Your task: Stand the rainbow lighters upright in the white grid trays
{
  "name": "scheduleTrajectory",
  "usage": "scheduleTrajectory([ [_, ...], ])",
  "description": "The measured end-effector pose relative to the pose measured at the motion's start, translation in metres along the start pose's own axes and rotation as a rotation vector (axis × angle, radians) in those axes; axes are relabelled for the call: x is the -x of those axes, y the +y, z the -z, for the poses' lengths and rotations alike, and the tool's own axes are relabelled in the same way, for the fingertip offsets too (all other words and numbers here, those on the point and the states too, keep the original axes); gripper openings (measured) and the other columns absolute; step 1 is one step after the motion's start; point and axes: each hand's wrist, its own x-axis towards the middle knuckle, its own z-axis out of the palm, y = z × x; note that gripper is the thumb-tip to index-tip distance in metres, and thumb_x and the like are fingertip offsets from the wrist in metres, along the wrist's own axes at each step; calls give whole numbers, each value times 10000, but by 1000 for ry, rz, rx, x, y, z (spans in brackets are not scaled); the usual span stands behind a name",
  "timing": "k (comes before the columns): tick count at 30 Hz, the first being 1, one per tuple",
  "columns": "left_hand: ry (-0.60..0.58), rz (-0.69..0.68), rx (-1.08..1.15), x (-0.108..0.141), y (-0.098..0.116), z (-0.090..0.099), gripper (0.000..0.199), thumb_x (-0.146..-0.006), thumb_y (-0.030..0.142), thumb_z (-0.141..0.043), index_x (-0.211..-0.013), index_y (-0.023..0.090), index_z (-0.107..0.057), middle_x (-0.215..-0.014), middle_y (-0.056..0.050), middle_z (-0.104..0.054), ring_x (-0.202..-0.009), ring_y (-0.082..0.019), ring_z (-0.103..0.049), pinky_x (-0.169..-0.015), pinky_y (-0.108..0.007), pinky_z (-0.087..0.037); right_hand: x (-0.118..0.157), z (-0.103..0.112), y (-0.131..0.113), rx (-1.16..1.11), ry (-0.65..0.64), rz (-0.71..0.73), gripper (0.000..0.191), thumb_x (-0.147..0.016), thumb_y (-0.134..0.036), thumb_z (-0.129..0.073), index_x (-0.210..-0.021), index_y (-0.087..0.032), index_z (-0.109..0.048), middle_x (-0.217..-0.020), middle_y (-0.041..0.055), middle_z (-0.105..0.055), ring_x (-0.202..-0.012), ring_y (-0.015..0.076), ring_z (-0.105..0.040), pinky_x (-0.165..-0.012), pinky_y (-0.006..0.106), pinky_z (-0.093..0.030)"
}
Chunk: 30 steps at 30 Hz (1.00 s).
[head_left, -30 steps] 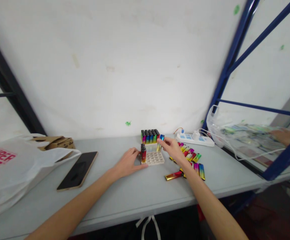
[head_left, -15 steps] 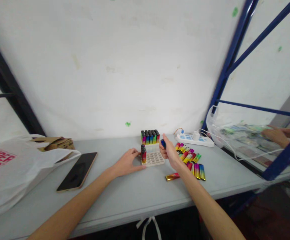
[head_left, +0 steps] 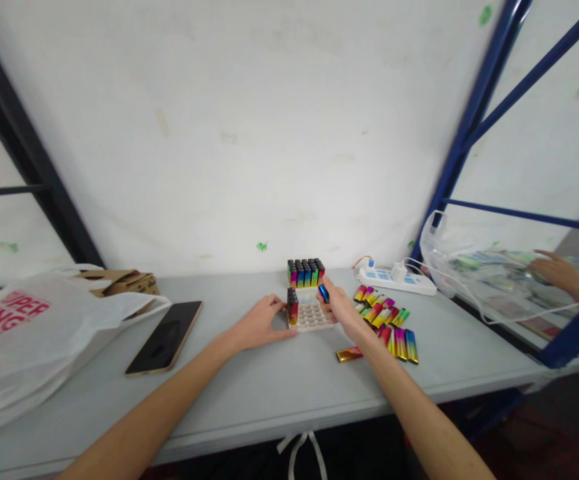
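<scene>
A white tray with rows of round holes lies on the table, and a few red and gold lighters stand upright along its left side. My left hand steadies the tray at its left edge, with the thumb at the near corner and the fingers beside the standing lighters. Above the tray's right part, my right hand grips a shiny blue lighter, whose other end is hidden in the fingers. Right of this hand lies a loose pile of multicoloured lighters. One gold and red lighter lies apart, nearer the front.
Behind the tray stands a block of upright lighters. A white power strip lies by the wall. At left are a phone, a plastic bag and cardboard. Beyond the blue frame another person's hands show.
My right hand has lowered the blue lighter toward the tray and tilted it. The left hand stays at the tray's edge. The whole view has shifted slightly.
</scene>
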Motion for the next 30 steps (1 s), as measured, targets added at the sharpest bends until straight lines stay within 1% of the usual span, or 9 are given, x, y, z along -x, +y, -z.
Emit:
scheduleTrajectory([
  [2, 7, -10, -1, 0, 0, 0, 581, -809, 626, -725, -1148, 154, -699, -1119, -117, -636, -1045, -292, -624, -985, -403, -513, -6, 1, 6, 13, -27, 91, 542, -970, -696, -349, -799, -211, -521, -522, -92, -315, -383, 78, -240, -383, 205, -183],
  [5, 11, -12, -3, 0, -1, 0, 596, -804, 646, -722, -1145, 157, -706, -1113, -119, -645, -1028, -294, -624, -969, -404, -516, -9, 1, 11, 156, -58, 323, 503, -970, -680, -399, -980, -211, -581, -619, -59, -455, -460, 111, -407, -435, 228, -348],
  [8, 25, -17, 16, -1, -4, -2, 598, -794, 651, -731, -1151, 171, -710, -1111, -111, -647, -1034, -293, -620, -972, -409, -512, -4, 0, 10, 364, -38, 540, 447, -942, -634, -534, -970, -198, -630, -814, 22, -606, -691, 158, -587, -620, 270, -506],
  [11, 40, -26, 31, -1, -6, -3, 603, -783, 660, -741, -1153, 185, -710, -1095, -99, -643, -1024, -291, -619, -962, -414, -516, 4, -2, 3, 496, -28, 701, 398, -933, -570, -611, -953, -180, -689, -924, 67, -666, -820, 181, -629, -737, 289, -525],
  [16, 17, -4, 28, -1, -5, -2, 590, -778, 638, -756, -1139, 174, -711, -1085, -97, -630, -1022, -295, -621, -950, -425, -522, 10, -4, -4, 675, -102, 711, 311, -970, -451, -630, -908, -161, -725, -722, 23, -701, -631, 152, -603, -621, 258, -444],
  [19, 15, 5, 27, -1, -4, -1, 590, -769, 641, -762, -1121, 171, -713, -1085, -99, -630, -1020, -298, -626, -949, -428, -523, 11, -1, -4, 719, -143, 703, 311, -967, -424, -647, -819, -160, -717, -711, 28, -723, -627, 155, -627, -619, 249, -440],
  [24, 26, -11, 27, -2, -3, -1, 573, -763, 643, -767, -1097, 180, -714, -1055, -99, -643, -1002, -295, -624, -927, -419, -526, 15, 3, -9, 766, -314, 693, 276, -984, -415, -631, -957, -166, -747, -781, 39, -764, -687, 175, -681, -655, 246, -465],
  [26, 22, -18, 17, -2, -3, -1, 569, -767, 644, -764, -1098, 184, -708, -1055, -96, -643, -1002, -288, -621, -930, -409, -524, 16, 1, -10, 837, -312, 723, 287, -996, -414, -615, -977, -163, -753, -787, 48, -758, -702, 177, -674, -663, 247, -456],
  [30, 13, -20, 5, -1, -2, 0, 558, -785, 656, -740, -1088, 189, -708, -1044, -87, -642, -999, -282, -618, -931, -398, -520, 16, 1, -7, 921, -287, 684, 367, -968, -466, -644, -825, -148, -757, -730, 74, -737, -670, 180, -647, -647, 256, -443],
])
